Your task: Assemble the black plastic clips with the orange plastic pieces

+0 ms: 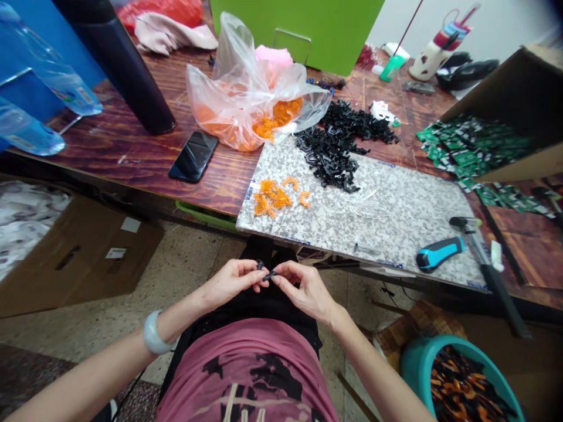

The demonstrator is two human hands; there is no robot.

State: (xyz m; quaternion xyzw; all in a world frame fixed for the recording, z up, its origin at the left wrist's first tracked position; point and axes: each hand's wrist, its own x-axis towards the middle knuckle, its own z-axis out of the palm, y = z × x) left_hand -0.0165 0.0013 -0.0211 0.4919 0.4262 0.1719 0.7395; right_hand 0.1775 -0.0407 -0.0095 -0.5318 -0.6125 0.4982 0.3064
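At the frame's lower centre, the left hand (237,276) and right hand (305,287) are pinching small black parts (270,275), probably meeting closely for steadiness. Mid-frame, orange pieces (272,196) are lying on the speckled board (404,205), a heap of black pieces (329,152) sitting behind, apparently for easy reach.

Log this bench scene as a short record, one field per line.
Hands: left hand and right hand meet, small black pieces at fingertips
Surface: speckled grey-white board
On board: translucent orange plastic pieces, part of a black plastic heap, blue-and-black tool
Near right corner: black-handled hammer
Far side: clear plastic bag, orange contents
Right: open brown cardboard box, green-and-white pieces
Lower right: round teal plastic bucket, black and orange contents
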